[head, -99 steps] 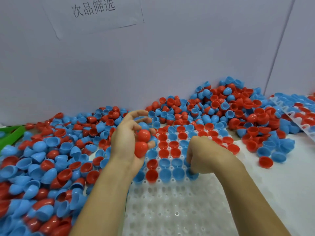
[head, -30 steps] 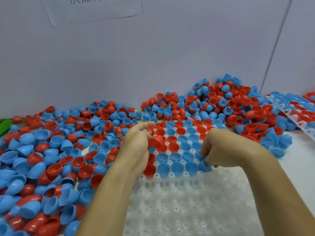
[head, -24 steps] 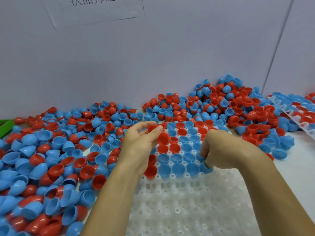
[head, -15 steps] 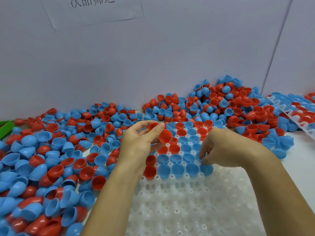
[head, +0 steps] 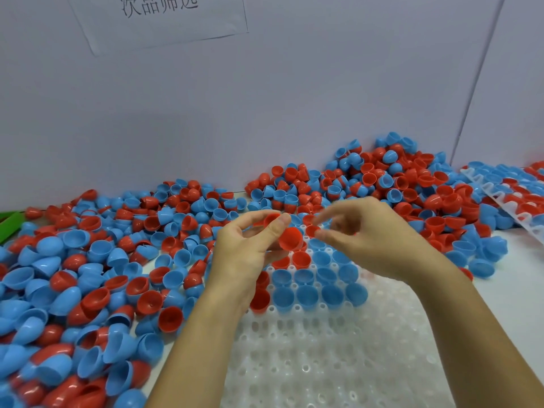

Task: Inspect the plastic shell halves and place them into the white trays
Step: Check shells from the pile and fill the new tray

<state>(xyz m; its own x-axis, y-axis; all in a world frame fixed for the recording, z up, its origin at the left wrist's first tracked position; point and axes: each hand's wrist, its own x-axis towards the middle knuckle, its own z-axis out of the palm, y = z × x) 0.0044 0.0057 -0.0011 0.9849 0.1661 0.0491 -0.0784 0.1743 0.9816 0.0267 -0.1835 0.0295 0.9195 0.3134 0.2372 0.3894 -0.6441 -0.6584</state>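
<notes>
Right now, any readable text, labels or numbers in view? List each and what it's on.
"次品筛选": dark handwritten characters on the white paper sheet stuck to the grey back wall; their tops are cut off by the frame edge.
No other text: the red and blue shell halves and the white tray show no markings.

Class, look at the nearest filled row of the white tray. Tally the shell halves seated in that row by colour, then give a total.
Red shell halves: 1
Blue shell halves: 4
Total: 5
</notes>
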